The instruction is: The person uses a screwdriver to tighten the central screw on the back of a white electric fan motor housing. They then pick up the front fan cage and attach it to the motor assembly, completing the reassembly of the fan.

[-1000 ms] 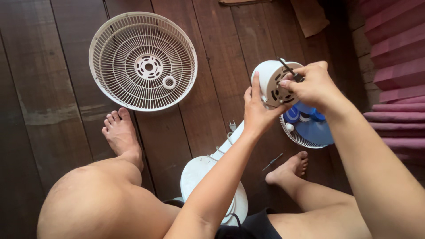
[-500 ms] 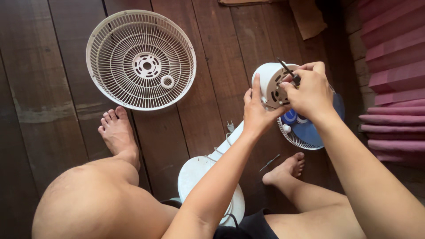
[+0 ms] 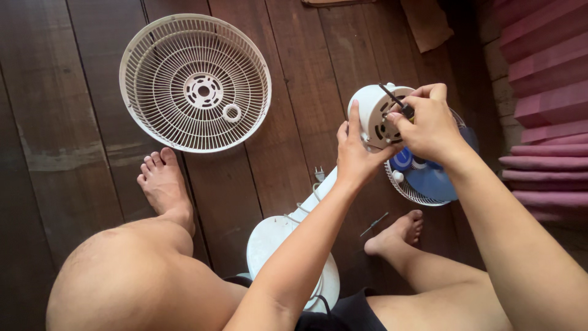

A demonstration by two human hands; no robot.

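The dark wooden floor (image 3: 73, 153) carried everything, the person sitting on it with bare legs spread either side of the work. Far left lay a detached white fan guard (image 3: 195, 83), set well apart. Between the feet stood the fan's round white base (image 3: 269, 245), its stem rising to the white motor housing (image 3: 373, 113). Behind the housing lay the other guard with the blue fan blade (image 3: 432, 181) in it. The left hand (image 3: 355, 153) was closed around the housing from below, apparently steadying it. The right hand (image 3: 432, 125) was clamped on a dark screwdriver (image 3: 392, 98), its tip at the housing's slotted face. A small metal rod (image 3: 375, 225) lay near the right foot.
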